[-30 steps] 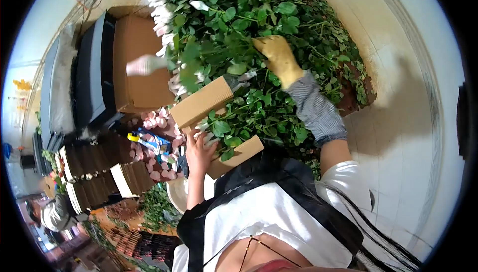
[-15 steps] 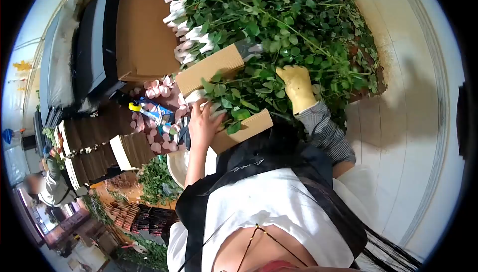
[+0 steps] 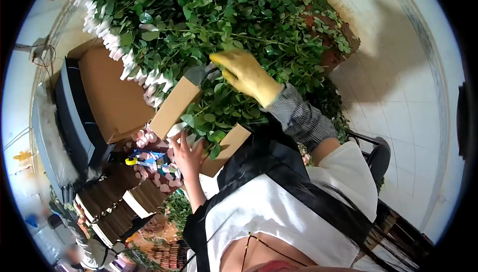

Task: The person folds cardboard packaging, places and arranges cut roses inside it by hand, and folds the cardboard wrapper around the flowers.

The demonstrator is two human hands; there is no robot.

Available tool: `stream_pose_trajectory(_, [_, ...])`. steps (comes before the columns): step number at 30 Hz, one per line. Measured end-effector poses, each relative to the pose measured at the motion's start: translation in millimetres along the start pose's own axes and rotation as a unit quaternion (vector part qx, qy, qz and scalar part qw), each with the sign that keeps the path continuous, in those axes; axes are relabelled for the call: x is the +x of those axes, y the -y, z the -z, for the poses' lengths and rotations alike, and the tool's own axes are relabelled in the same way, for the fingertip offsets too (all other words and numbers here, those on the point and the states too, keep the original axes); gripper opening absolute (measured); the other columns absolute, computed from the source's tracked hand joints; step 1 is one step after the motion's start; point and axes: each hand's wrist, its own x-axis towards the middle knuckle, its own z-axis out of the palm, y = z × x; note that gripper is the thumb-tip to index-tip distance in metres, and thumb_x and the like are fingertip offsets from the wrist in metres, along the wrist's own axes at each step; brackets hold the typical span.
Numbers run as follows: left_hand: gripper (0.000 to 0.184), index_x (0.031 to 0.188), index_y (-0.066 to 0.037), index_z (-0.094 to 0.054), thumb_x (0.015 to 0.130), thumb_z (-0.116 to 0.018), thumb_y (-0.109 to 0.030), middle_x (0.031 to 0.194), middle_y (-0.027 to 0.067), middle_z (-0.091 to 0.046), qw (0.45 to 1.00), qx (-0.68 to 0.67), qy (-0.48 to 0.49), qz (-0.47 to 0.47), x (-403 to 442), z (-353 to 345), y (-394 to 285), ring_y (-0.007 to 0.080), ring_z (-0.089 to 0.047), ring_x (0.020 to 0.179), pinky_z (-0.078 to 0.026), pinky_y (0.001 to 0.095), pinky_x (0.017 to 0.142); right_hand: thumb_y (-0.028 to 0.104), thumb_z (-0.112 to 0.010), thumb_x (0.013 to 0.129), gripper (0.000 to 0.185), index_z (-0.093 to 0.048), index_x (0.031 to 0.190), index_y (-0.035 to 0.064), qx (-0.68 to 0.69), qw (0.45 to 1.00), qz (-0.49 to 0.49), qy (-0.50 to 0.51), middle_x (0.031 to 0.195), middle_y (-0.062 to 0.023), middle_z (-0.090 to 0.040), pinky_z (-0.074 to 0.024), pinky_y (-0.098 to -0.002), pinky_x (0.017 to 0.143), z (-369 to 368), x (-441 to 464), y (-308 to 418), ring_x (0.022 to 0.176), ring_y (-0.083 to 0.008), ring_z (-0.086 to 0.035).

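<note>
My bare left hand point(image 3: 187, 156) rests with spread fingers on white-sleeved flower heads point(image 3: 175, 131) at the end of a leafy bunch point(image 3: 209, 117). That bunch lies between two upright flaps of corrugated cardboard point(image 3: 175, 107). My right hand point(image 3: 244, 75), in a yellow glove with a grey knitted cuff, is above the stems, just right of the far flap and a piece of clear plastic point(image 3: 195, 74). Its thumb and fingers are stretched out and apart, with nothing visible between them. Beyond lies a large pile of green stems point(image 3: 199, 28) with white-sleeved heads point(image 3: 114, 48) along its left edge.
An open cardboard box point(image 3: 112, 90) stands at the left. Stacks of folded cardboard point(image 3: 107, 197), pink petals point(image 3: 144, 137) and a blue-and-yellow tool point(image 3: 149, 160) are nearer. A stool point(image 3: 379, 158) stands at right; another person point(image 3: 92, 252) is at the lower left.
The view has turned. My right hand was farther right over the stems and now is near the far flap. The blurred loose flower seen earliest is gone from its spot; my left hand stays at the bunch.
</note>
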Motion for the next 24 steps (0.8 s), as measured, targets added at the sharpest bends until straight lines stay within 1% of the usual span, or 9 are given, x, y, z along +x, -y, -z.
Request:
stream_pose_trajectory(6, [0.059,0.127,-0.004,-0.062,0.074,-0.083,-0.024,0.12,0.0139,-0.056,0.999,0.017,0.018,0.04,-1.8,4.0,-7.7,0.0349,-0.063,0.101,-0.055,0.0421,0.082,0.018,-0.056,0.091,0.04,-0.055,0.129,0.006,-0.367,0.914,-0.164,-0.062,0.114,-0.0147,-0.067,-0.0486,-0.0457,0.09,-52.1,48.7,-99.0,0.112,-0.0313,-0.061])
stream_pose_trajectory(7, [0.06,0.127,-0.004,-0.062,0.074,-0.083,-0.024,0.121,0.0137,-0.056,0.998,0.013,0.025,0.048,-2.7,4.3,-10.3,0.0347,-0.063,0.101,-0.055,0.0421,0.082,0.014,-0.048,0.092,0.029,-0.065,0.114,0.0069,-0.327,0.912,-0.229,0.091,0.094,-0.0152,-0.071,-0.053,-0.0444,0.078,-52.0,53.8,-110.7,0.092,-0.0315,-0.069])
stream_pose_trajectory(9, [0.061,0.127,-0.004,-0.061,0.073,-0.083,-0.023,0.121,0.0131,-0.055,0.999,-0.007,0.016,0.051,-2.2,3.8,-7.1,0.0339,-0.063,0.103,-0.055,0.0425,0.084,0.018,-0.054,0.089,0.021,-0.07,0.085,0.0048,-0.296,0.945,-0.139,-0.004,0.086,-0.0166,-0.071,-0.0539,-0.0442,0.073,-40.3,50.5,-131.8,0.081,-0.0324,-0.069])
stream_pose_trajectory(11, [0.062,0.127,-0.004,-0.061,0.072,-0.084,-0.023,0.12,0.0124,-0.056,0.997,-0.013,0.022,0.068,-1.7,7.1,-8.5,0.0334,-0.062,0.106,-0.054,0.0425,0.086,0.019,-0.058,0.097,0.018,-0.066,0.091,0.0034,-0.006,0.911,-0.401,-0.092,0.08,-0.0099,-0.066,-0.0552,-0.0388,0.078,23.4,72.7,-82.2,0.076,-0.0208,-0.064])
stream_pose_trajectory(13, [0.062,0.127,-0.005,-0.061,0.072,-0.084,-0.023,0.12,0.012,-0.056,0.997,-0.019,0.012,0.072,1.4,9.8,-11.2,0.0334,-0.061,0.107,-0.054,0.0426,0.086,0.007,-0.065,0.089,0.021,-0.067,0.11,0.0082,-0.448,0.884,-0.095,-0.093,0.085,-0.0081,-0.069,-0.0511,-0.0386,0.092,80.6,69.5,-97.6,0.093,-0.0215,-0.065])
stream_pose_trajectory(15, [0.063,0.127,-0.005,-0.06,0.072,-0.084,-0.023,0.12,0.0111,-0.056,0.997,-0.034,0.019,0.074,2.1,9.7,-11.0,0.0331,-0.061,0.106,-0.054,0.0416,0.085,-0.005,-0.071,0.067,0.058,-0.065,0.121,0.0155,-0.442,0.891,-0.014,-0.105,0.111,-0.0092,-0.071,-0.0395,-0.041,0.112,132.2,77.4,-93.3,0.117,-0.0241,-0.062])
stream_pose_trajectory(18, [0.064,0.128,-0.006,-0.06,0.072,-0.084,-0.024,0.12,0.0108,-0.056,0.995,-0.05,0.02,0.079,0.6,8.7,-9.0,0.0329,-0.061,0.107,-0.055,0.0407,0.085,-0.008,-0.071,0.06,0.071,-0.064,0.126,0.0153,-0.438,0.893,-0.001,-0.106,0.116,-0.0106,-0.069,-0.0393,-0.0444,0.111,156.7,103.6,-78.7,0.117,-0.029,-0.06])
stream_pose_trajectory(22, [0.063,0.13,-0.007,-0.059,0.074,-0.083,-0.025,0.123,0.0108,-0.056,0.996,-0.048,0.027,0.076,-0.6,9.4,-7.3,0.033,-0.061,0.107,-0.055,0.0408,0.085,-0.001,-0.063,0.08,0.046,-0.063,0.124,0.0139,-0.511,0.847,0.097,-0.113,0.122,-0.0115,-0.066,-0.0381,-0.0452,0.111,117.7,176.0,-101.7,0.119,-0.0291,-0.059])
stream_pose_trajectory(24, [0.056,0.128,-0.007,-0.06,0.079,-0.08,-0.022,0.124,0.0114,-0.057,0.994,-0.072,0.04,0.07,-0.8,20.1,-6.6,0.0324,-0.062,0.108,-0.054,0.0404,0.086,0.006,-0.065,0.087,0.047,-0.057,0.132,0.0148,-0.526,0.848,-0.034,-0.048,0.124,-0.0136,-0.064,-0.0392,-0.0453,0.111,86.0,190.7,-99.1,0.12,-0.0306,-0.059])
